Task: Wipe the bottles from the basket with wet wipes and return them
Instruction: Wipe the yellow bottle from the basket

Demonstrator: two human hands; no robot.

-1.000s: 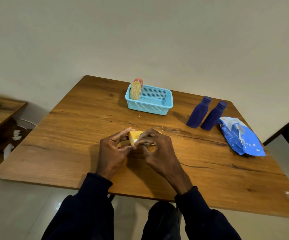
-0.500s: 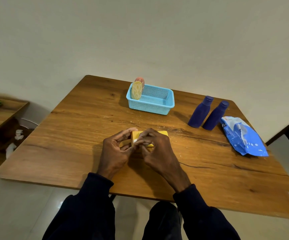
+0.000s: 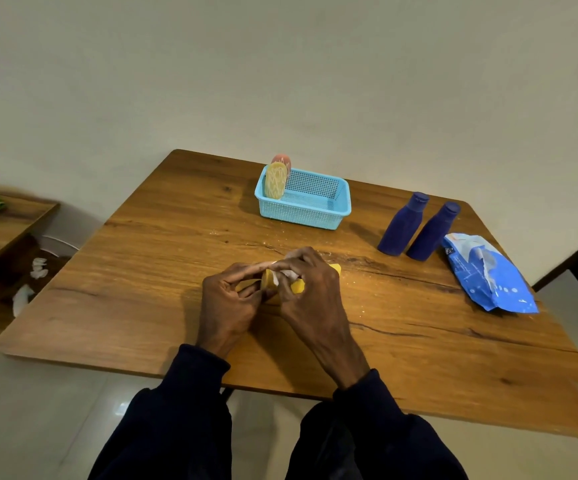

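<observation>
Yellow bottle (image 3: 298, 287) looks light, rigid, likely slick when damp — left hand (image 3: 227, 301) grips its end, right hand (image 3: 310, 294) pinches a wet wipe (image 3: 289, 274) round its body.

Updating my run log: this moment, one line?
step: wiping; left hand: yellow bottle; right hand: wipe; basket: patterned bottle, pink bottle

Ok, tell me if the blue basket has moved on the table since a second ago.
No. The blue basket keeps its place near the table's far edge, with the same gap to the dark blue bottles.
</observation>
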